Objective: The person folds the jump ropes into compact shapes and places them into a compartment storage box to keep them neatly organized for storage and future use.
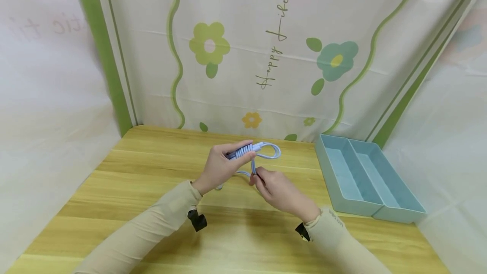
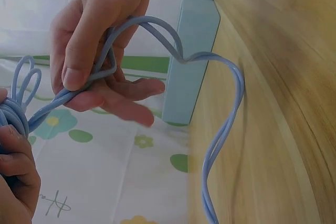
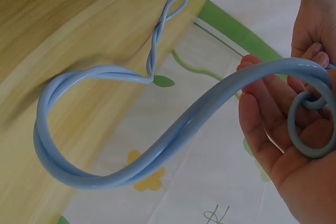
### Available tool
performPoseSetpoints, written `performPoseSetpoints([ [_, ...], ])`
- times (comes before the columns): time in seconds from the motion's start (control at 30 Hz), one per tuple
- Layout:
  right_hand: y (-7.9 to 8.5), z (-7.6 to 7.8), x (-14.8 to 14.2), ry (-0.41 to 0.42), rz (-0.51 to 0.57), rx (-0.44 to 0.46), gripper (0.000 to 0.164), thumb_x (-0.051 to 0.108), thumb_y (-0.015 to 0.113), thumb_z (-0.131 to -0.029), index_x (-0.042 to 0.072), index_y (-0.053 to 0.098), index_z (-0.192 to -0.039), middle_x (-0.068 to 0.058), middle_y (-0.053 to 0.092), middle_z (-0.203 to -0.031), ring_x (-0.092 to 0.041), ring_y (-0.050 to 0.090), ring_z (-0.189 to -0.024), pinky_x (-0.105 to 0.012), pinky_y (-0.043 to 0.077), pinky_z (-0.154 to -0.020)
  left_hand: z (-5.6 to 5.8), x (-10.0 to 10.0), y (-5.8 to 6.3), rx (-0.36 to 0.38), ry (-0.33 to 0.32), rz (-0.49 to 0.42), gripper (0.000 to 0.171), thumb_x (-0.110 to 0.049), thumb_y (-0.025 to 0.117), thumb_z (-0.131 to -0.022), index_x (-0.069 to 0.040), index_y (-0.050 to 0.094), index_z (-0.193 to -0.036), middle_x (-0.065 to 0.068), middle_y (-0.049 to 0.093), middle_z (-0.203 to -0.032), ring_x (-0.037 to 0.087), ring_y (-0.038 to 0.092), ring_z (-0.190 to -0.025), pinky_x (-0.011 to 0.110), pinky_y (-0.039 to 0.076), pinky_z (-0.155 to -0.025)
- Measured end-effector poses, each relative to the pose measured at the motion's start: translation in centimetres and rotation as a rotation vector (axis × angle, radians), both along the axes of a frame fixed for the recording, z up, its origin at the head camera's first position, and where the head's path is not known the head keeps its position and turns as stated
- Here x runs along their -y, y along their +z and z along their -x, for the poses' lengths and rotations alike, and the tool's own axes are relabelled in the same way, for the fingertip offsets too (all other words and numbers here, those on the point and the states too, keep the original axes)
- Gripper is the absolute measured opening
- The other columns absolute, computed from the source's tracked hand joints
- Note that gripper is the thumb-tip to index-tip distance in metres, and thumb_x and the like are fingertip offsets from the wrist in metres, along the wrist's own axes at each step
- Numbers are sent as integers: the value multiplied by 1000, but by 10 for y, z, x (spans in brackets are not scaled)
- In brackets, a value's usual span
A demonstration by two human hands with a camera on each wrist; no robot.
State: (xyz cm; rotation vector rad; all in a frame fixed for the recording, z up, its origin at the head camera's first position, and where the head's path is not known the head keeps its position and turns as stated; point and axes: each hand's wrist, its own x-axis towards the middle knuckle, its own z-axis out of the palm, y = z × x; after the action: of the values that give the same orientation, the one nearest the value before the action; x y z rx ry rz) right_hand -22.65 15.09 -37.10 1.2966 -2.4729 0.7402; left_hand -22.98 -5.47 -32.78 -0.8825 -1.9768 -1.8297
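A light-blue cord, doubled and twisted, is wound in several tight turns into a bundle (image 1: 243, 150), and a loop (image 1: 279, 152) sticks out of its right end. My left hand (image 1: 220, 162) grips this bundle between thumb and fingers above the table. Just below and to the right, my right hand (image 1: 279, 189) pinches the cord's free length between thumb and forefinger; its other fingers are loosely spread in the left wrist view. From there the loose cord (image 2: 240, 85) hangs in a curve toward the tabletop. Its far stretch ends in a small loop (image 3: 181, 1) in the right wrist view.
A wooden table (image 1: 125, 172) lies under both hands. At its right side stands a light-blue tray (image 1: 357, 208) with two long compartments. A white curtain (image 1: 236, 88) printed with flowers hangs behind the table, and white sheets close off both sides.
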Motion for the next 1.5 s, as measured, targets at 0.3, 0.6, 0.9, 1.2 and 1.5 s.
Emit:
performPoseSetpoints([
  [0.3, 0, -3, 0, -18, 10, -59, 12, 2, 46, -103, 2, 57, -99, 0, 67, -82, -2, 56, -64, -17, 46, -55, 5, 2, 3, -62, 74, 15, 26, -3, 75, -87, 3, 72, -112, 13, 73, -95, 19, 59, -55, 24, 47, -48],
  [0.6, -2, 0, 1, -38, -14, -171, 6, 5, 54, -100, 6, 59, -97, 4, 58, -80, -7, 53, -68, -23, 48, -62, 8, 6, 9, -47, 73, -3, 25, -2, 74, -88, 4, 72, -112, 15, 72, -98, 29, 65, -62, 24, 52, -54],
  [0.9, -1, 4, -1, -174, 27, -407, 12, 3, 58, -92, 1, 69, -95, -6, 66, -86, -22, 62, -80, -43, 51, -74, 28, 6, -4, -78, 53, 1, 27, -16, 75, -89, -8, 74, -116, 4, 73, -95, 16, 54, -52, 25, 45, -46],
  [1.2, -6, 5, -2, -245, -11, -436, 23, -9, 71, -80, -3, 63, -101, -6, 67, -84, -21, 66, -73, -43, 54, -75, 7, -2, 22, -104, 48, -14, 29, 1, 73, -87, 5, 70, -116, 17, 71, -104, 15, 64, -71, 26, 53, -59],
  [1.5, -3, 7, 1, -273, -43, -350, 13, -4, 49, -95, 2, 58, -103, -6, 60, -86, -23, 59, -79, -45, 48, -81, 11, -8, 21, -126, 71, -7, 31, 0, 73, -88, 3, 70, -118, 14, 72, -97, 12, 58, -63, 25, 48, -53],
])
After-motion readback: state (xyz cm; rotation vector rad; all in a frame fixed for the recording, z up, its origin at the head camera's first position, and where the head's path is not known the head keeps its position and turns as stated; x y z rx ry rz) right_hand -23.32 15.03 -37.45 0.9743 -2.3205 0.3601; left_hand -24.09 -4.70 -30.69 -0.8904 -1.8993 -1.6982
